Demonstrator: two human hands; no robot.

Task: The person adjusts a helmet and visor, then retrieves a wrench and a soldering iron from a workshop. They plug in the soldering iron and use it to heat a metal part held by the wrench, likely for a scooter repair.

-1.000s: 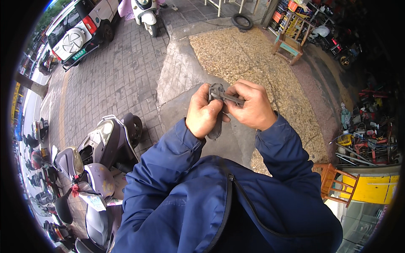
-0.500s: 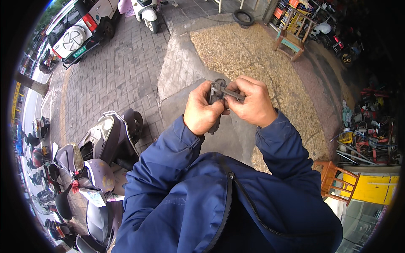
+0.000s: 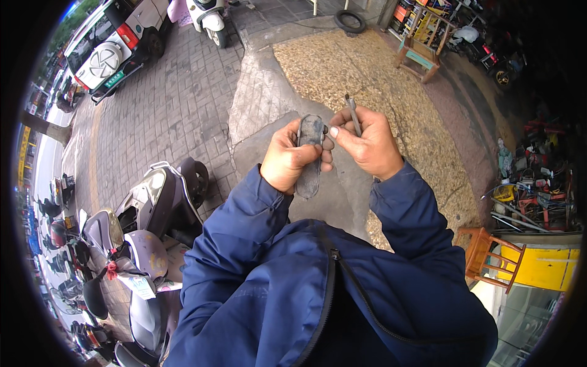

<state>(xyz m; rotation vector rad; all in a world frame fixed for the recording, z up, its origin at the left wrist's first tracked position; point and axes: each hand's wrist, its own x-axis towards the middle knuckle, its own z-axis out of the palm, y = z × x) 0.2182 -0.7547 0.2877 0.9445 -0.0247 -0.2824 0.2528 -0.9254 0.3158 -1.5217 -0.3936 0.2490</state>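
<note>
My left hand (image 3: 287,160) is closed round a long, flat, dusty dark-grey part with rounded ends (image 3: 311,129), its thumb pressed across the middle. The part's broad face is turned up, and its lower end sticks out below the palm. Close to its right edge is my right hand (image 3: 370,144), which holds a slim grey metal tool (image 3: 353,113) between its fingers, the dark tip pointing up and away. The right thumb and forefinger come together beside a small black knob (image 3: 325,129) at the part's edge; whether they touch it, I cannot tell.
A scooter with a lilac helmet (image 3: 145,254) stands at the left, and a white car (image 3: 116,43) is parked far left. Wooden chairs (image 3: 422,52) (image 3: 494,260) stand at right. Tools and scrap (image 3: 535,196) lie heaped there. A tyre (image 3: 350,22) rests on the ground ahead.
The grey part has turned so its broad face shows. My right hand has swung the tool from lying across the part to pointing up, clear of it.
</note>
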